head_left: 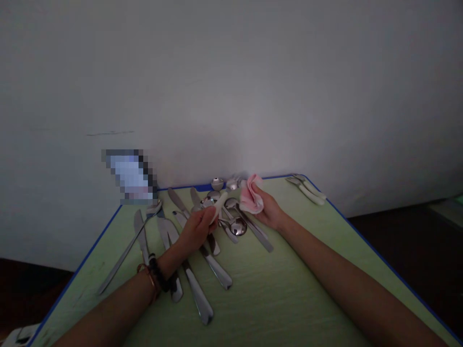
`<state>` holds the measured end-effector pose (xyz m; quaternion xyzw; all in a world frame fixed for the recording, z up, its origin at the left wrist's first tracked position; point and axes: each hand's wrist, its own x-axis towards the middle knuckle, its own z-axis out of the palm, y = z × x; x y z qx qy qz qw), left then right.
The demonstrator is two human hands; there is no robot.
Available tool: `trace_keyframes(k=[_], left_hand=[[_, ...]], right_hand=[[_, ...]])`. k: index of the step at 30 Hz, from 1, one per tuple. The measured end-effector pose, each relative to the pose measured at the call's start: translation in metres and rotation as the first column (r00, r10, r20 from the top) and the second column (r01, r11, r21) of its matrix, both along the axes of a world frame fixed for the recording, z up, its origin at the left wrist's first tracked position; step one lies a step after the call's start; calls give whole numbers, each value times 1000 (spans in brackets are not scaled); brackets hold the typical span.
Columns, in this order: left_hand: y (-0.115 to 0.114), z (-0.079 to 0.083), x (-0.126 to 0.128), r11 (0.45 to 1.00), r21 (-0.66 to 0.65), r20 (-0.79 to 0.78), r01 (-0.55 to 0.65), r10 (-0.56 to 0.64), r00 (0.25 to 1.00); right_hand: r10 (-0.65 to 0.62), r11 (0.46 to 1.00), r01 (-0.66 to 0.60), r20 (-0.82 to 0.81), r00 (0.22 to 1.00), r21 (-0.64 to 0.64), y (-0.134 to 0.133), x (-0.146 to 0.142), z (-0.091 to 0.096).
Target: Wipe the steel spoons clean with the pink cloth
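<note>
My left hand (198, 226) is closed around a white-handled piece of cutlery (220, 204), held above the spread of utensils. Its metal end is too dim to make out. In my right hand (268, 207) is a bunched pink and white cloth (252, 195), pinched between thumb and fingers just right of the cutlery piece. Below my left hand and wrist lie several metal table knives (198, 294), handles toward me. Between the two hands, several spoons and a round ladle-like bowl (238, 226) lie in a loose heap, partly hidden by my left hand.
Two white-handled forks (307, 189) lie at the table's far right corner. A long-handled spoon (125, 255) rests on the left. A blurred-out phone-like screen (132, 176) leans at the far left corner. The green table (275, 308) with blue edging meets a wall (231, 96).
</note>
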<state>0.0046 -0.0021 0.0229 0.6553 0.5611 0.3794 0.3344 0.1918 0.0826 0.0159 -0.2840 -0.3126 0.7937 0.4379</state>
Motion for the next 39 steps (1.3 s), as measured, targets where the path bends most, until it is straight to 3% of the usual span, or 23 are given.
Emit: trace_keyframes(k=[6,11,15,19,24,27,33,36,39], left_hand=[[2,3,1,992,78,10,-100,99,995],[0,3,2,989,114,-34,-97,101,994],[0,1,1,986,128,-30,-110,115,993],[1,0,1,985,123,-43,-121,127,991],[2,-2,1,987,144,-145,-74,95,985],[2,-4,1,992,127,-223,1,28,974],[2,-6,2,991,127,-328,35,9,945],[1,-6,3,981,188,-351,43,26,936],[0,-6,3,934,343,-361,100,32,932]], right_hand=[[-66,960,30,122,990,279,-9,-6,-4],[-90,942,30,166,982,335,-8,-6,-1],[-217,846,-7,355,909,533,-11,-6,-5],[-275,731,-65,381,882,679,-16,-8,-6],[-282,688,-146,448,848,711,-16,-7,2],[-183,736,-178,445,877,653,-15,-5,4],[112,922,-200,265,958,332,-12,-1,1],[45,970,-66,94,995,235,-7,-1,0],[-192,966,187,15,981,176,-4,-3,-2]])
